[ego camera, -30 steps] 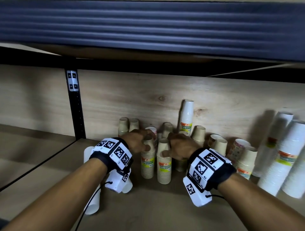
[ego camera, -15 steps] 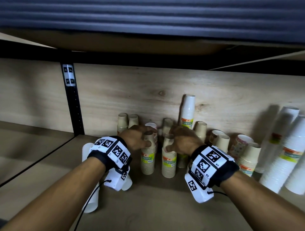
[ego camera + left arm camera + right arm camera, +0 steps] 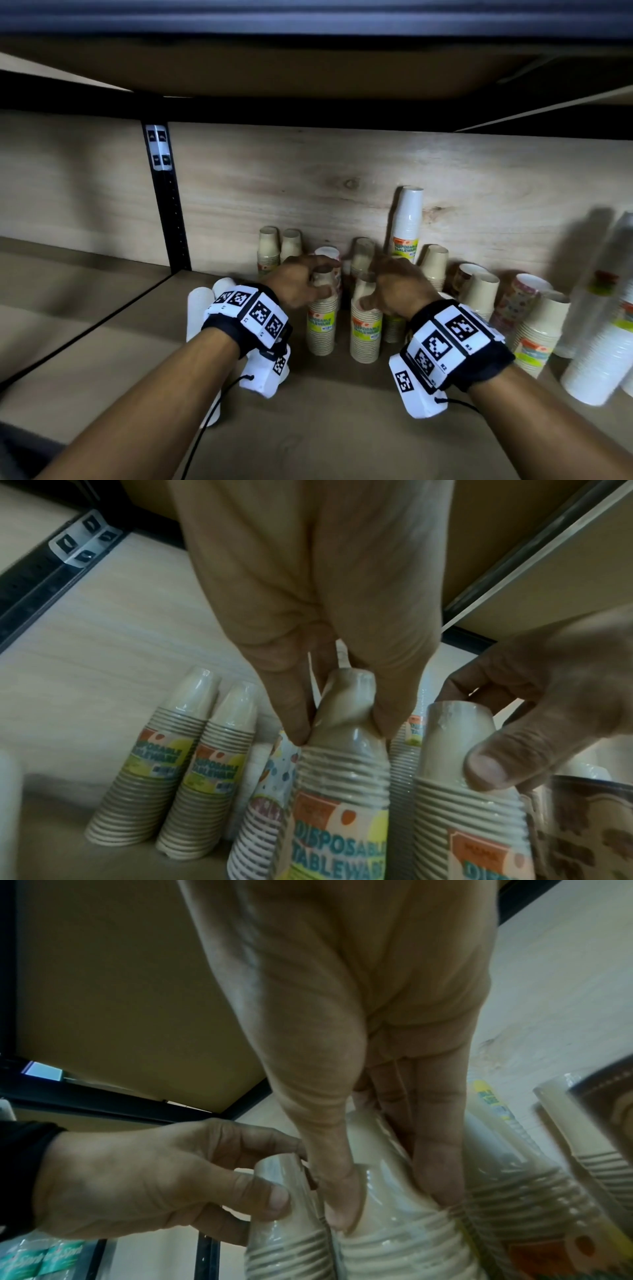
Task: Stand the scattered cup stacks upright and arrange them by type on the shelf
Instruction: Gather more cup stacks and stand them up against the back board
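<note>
A stockroom or shop storage area: a deep wooden shelf (image 3: 342, 428) on a black slotted metal upright (image 3: 173, 205), another board overhead, stocked with shrink-wrapped retail stacks of disposable cups (image 3: 365, 329) labelled "Disposable Tableware".

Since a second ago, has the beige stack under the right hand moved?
Yes, slightly. The beige stack gripped by the right hand has slid right, toward the tall white stack at the back wall.
</note>
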### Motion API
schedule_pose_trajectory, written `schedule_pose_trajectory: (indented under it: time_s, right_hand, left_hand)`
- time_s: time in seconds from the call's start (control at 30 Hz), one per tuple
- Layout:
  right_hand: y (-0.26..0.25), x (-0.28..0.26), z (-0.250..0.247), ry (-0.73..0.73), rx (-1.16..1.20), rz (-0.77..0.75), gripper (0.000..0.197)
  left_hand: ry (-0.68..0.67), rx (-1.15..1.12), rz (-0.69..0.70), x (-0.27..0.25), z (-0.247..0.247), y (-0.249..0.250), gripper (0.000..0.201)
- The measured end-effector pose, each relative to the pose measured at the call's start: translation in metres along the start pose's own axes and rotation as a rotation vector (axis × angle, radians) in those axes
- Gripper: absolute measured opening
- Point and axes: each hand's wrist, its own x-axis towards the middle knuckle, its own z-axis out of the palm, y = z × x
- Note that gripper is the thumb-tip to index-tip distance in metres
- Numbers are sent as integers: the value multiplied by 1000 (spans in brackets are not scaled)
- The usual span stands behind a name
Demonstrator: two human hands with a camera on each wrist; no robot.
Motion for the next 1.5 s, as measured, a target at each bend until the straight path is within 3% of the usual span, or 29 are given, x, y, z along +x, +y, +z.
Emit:
schedule_pose_trajectory:
  time_s: [0.2, 0.33, 0.4, 0.5, 0.6, 0.7, 0.77, 0.8, 0.87, 0.93, 1.03, 1.17, 1.27, 1.4, 1.43, 1.5]
  right_hand:
    - [0, -5, 2, 15, -15, 1, 70]
    - [-1, -11, 2, 6, -25, 0, 82]
    - [-3, -14, 2, -20, -34, 6, 84]
    - [-12, -20, 2, -22, -102, 13, 75]
    - [-32, -31, 0, 210, -147, -26, 67]
    - [-67, -45, -8, 392, -40, -98, 48]
    - [-86, -49, 1, 318, 42, -216, 34]
    - [-95, -49, 9, 238, 76, -260, 32]
    - [-108, -47, 29, 10, 76, -293, 40]
    - [-118, -44, 53, -201, -33, -298, 56]
    - [-127, -37, 81, -392, -95, -247, 66]
    - [-131, -38, 98, -411, -37, -171, 81]
    - [-131, -37, 97, -393, 13, -158, 79]
    - [-130, -29, 76, -377, 29, -170, 47]
    - [-130, -25, 66, -350, 57, -167, 47]
    - [-131, -16, 45, -296, 167, -136, 68]
  left_hand:
    - [-8, 46, -31, -6, -2, 9, 62]
    - [-36, -26, -37, -26, -16, 10, 78]
    - [20, 9, -62, -43, -28, 9, 69]
    - [8, 205, -233, -65, -46, -2, 50]
    - [-118, 404, -447, -86, -62, -20, 41]
    - [-215, 496, -572, -110, -66, -32, 54]
    - [-227, 442, -681, -124, -57, -43, 72]
    - [-209, 413, -742, -132, -51, -49, 90]
    - [-225, 340, -843, -141, -41, -60, 114]
    - [-267, 282, -883, -149, -34, -62, 116]
    - [-255, 177, -881, -155, -27, -62, 113]
    - [-247, 120, -890, -160, -33, -66, 101]
    - [-267, 173, -894, -169, -50, -69, 95]
    - [-235, 284, -935, -174, -86, -76, 122]
    - [-197, 295, -933, -175, -99, -72, 117]
    - [-107, 288, -866, -173, -127, -65, 88]
